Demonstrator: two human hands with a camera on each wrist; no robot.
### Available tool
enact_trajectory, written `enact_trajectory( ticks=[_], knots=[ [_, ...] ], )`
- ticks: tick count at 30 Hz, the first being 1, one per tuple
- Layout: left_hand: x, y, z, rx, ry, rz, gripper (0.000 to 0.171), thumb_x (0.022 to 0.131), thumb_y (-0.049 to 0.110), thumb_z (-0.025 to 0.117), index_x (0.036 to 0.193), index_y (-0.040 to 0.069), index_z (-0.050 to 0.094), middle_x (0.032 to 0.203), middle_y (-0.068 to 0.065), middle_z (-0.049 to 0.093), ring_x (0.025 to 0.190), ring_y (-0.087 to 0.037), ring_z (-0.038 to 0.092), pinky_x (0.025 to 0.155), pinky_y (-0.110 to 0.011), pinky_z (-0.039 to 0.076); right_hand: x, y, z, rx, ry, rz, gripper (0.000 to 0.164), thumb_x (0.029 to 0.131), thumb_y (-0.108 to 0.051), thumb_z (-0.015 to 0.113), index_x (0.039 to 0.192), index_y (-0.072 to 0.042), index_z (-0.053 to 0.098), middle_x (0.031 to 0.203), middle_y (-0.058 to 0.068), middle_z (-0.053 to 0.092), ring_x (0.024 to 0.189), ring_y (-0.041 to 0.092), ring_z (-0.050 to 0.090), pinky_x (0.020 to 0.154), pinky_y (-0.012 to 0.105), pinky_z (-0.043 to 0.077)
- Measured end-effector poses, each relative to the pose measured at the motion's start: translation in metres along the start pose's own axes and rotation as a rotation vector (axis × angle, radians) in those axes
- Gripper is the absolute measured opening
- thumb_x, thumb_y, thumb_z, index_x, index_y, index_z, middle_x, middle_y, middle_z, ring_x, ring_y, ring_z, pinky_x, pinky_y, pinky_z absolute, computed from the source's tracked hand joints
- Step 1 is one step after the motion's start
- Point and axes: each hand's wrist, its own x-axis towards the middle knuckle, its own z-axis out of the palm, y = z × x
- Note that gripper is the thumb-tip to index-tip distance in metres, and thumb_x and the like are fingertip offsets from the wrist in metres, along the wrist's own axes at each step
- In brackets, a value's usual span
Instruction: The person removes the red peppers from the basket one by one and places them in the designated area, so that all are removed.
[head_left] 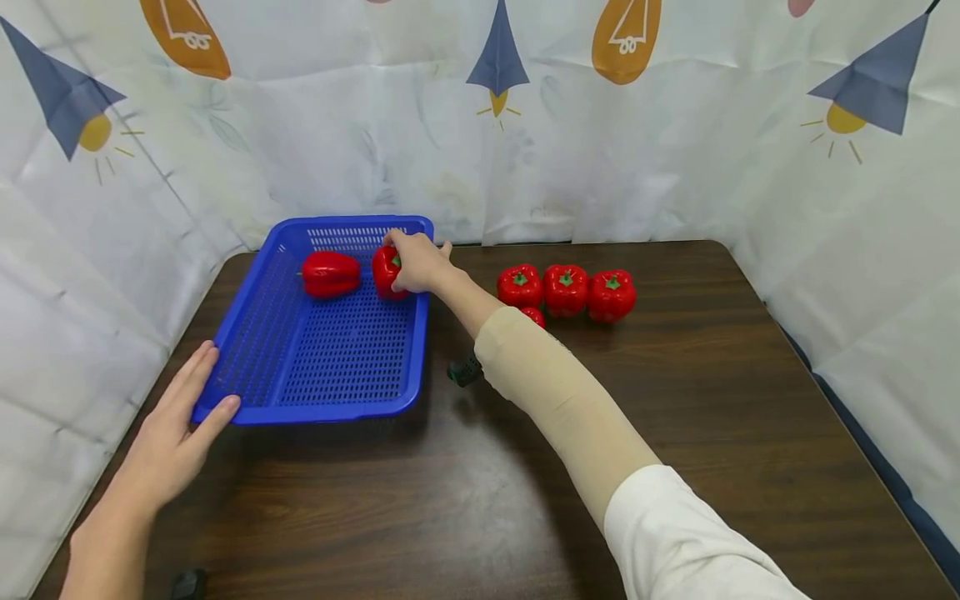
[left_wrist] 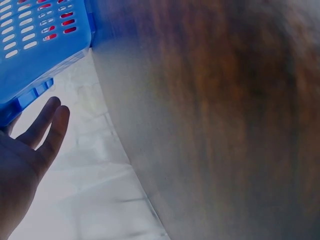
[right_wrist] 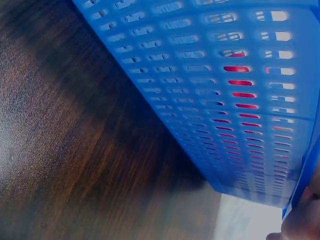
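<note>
My right hand (head_left: 423,262) reaches over the right rim of a blue slotted plastic basket (head_left: 322,414) and grips a red bell pepper (head_left: 386,273) inside, near the back right. Another red bell pepper (head_left: 331,274) lies on its side in the basket, to the left. At the basket's near left corner, my left hand (head_left: 172,437) has its thumb on the rim and its fingers stretched along the outside. The left wrist view shows two extended fingers (left_wrist: 52,131) beside the basket wall. Through the slots in the right wrist view, red shows; only part of the hand appears there.
Three red bell peppers (head_left: 566,290) with green stems stand in a row right of the basket. One more pepper (head_left: 535,317) is mostly hidden behind my right forearm. The dark wooden table (head_left: 712,392) is bordered by a patterned white curtain (head_left: 675,167).
</note>
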Motion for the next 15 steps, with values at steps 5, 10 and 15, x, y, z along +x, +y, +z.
enact_trajectory(
  ticks=[5, 10, 15],
  knots=[
    [0.0, 0.0003, -0.0001, 0.004, 0.001, 0.0, 0.066, 0.102, 0.013, 0.059, 0.162, 0.009, 0.031, 0.169, -0.007, 0.022, 0.151, -0.001, 0.012, 0.114, -0.016, 0.007, -0.0019, 0.0003, -0.0002, -0.026, -0.018, -0.031, 0.071, 0.086, -0.037, 0.084, 0.145, -0.02, 0.048, 0.138, -0.002, 0.059, 0.133, 0.019, 0.048, 0.114, 0.067, 0.011],
    [0.0003, -0.0001, 0.0005, 0.003, -0.004, -0.002, 0.066, 0.103, 0.014, 0.059, 0.163, 0.01, 0.03, 0.169, -0.009, 0.022, 0.15, 0.001, 0.011, 0.114, -0.017, 0.007, -0.0033, 0.0024, 0.0003, -0.04, -0.018, -0.092, 0.066, 0.086, -0.048, 0.077, 0.141, -0.02, 0.052, 0.133, -0.004, 0.06, 0.135, 0.016, 0.046, 0.115, 0.068, 0.007],
    [0.0005, -0.0008, 0.0006, -0.001, -0.006, 0.0, 0.066, 0.103, 0.013, 0.058, 0.163, 0.01, 0.03, 0.169, -0.007, 0.021, 0.15, 0.0, 0.011, 0.114, -0.017, 0.007, -0.0048, 0.0047, 0.0007, 0.012, 0.024, -0.152, 0.066, 0.087, -0.05, 0.074, 0.141, -0.021, 0.051, 0.133, -0.002, 0.056, 0.135, 0.016, 0.044, 0.115, 0.069, 0.005]
  ],
)
